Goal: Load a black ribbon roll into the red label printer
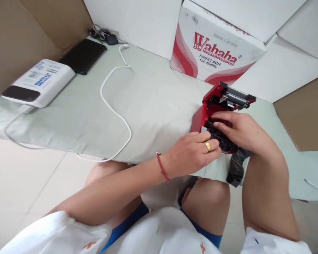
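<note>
A small red box [198, 121] stands on the covered table, its hinged lid [229, 97] raised. Grey and black parts, like a roller, line the lid's inside. Crinkled black plastic film [224, 141] fills the box, and a black strip [236, 169] hangs from its right side over the table edge. My left hand [193, 151], wearing a gold ring, has its fingers curled over the near rim of the box and the film. My right hand [241, 130] reaches in from the right, thumb and fingers close together at the film. Its lower fingers are hidden.
A white and red water carton [214, 49] leans behind the box. At left lie a white device [39, 83] with a cable [103, 91] across the table, a black phone [83, 56] and keys [103, 35]. Cardboard [304, 116] stands at right.
</note>
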Tool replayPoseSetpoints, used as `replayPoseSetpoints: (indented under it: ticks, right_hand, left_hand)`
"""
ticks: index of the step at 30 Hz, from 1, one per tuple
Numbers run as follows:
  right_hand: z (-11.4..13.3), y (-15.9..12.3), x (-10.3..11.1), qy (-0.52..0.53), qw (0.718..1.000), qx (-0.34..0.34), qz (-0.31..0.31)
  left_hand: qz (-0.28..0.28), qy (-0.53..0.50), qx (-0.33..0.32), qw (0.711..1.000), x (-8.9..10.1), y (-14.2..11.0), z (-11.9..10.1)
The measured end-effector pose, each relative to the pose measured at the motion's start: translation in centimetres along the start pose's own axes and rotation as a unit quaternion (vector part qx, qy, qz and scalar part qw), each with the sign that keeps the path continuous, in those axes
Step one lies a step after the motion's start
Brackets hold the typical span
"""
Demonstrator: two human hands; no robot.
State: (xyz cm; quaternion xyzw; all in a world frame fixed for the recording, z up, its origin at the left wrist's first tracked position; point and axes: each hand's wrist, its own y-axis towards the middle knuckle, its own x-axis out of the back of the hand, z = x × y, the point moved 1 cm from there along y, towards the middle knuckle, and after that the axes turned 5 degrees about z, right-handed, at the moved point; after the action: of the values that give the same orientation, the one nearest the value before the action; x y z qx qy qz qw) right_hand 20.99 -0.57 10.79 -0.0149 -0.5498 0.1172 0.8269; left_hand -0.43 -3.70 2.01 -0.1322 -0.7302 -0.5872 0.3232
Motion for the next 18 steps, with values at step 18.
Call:
replayPoseSetpoints:
  ticks: [18]
  right_hand:
    - [-4.0,-2.1,-1.3,0.112,0.920,0.022,-0.374]
  left_hand:
    - [-0.055,-0.027,0.013,0.998,-0.3,0.6,-0.7]
